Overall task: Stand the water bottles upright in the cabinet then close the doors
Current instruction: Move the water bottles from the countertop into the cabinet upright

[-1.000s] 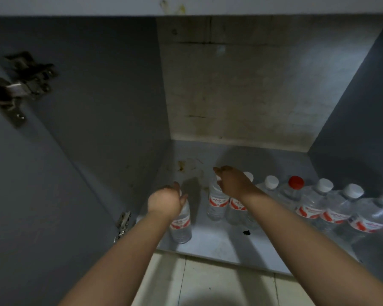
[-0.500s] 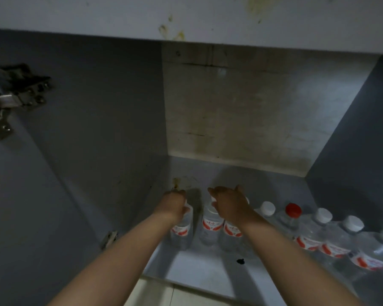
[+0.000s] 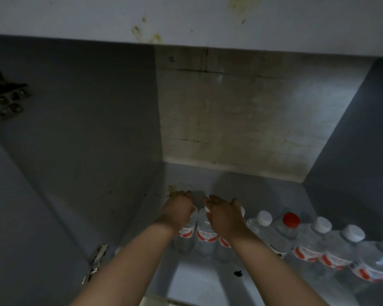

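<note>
left hand [image 3: 179,208] curled over the cap of the leftmost bottle [image 3: 184,236] on the cabinet floor [image 3: 199,281], right hand [image 3: 224,214] loose and flat-fingered over two neighbouring bottles [image 3: 206,237], hiding their caps, with a red-capped bottle [image 3: 291,219] and white-capped ones lined rightward, hinges [image 3: 97,260] on the left.

Head view; down into cabinet [image 3: 230,120]

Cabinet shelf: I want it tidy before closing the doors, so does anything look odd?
One clear plastic bottle with a red cap stands among white-capped ones, and a small black spot marks the grey cabinet floor.
</note>
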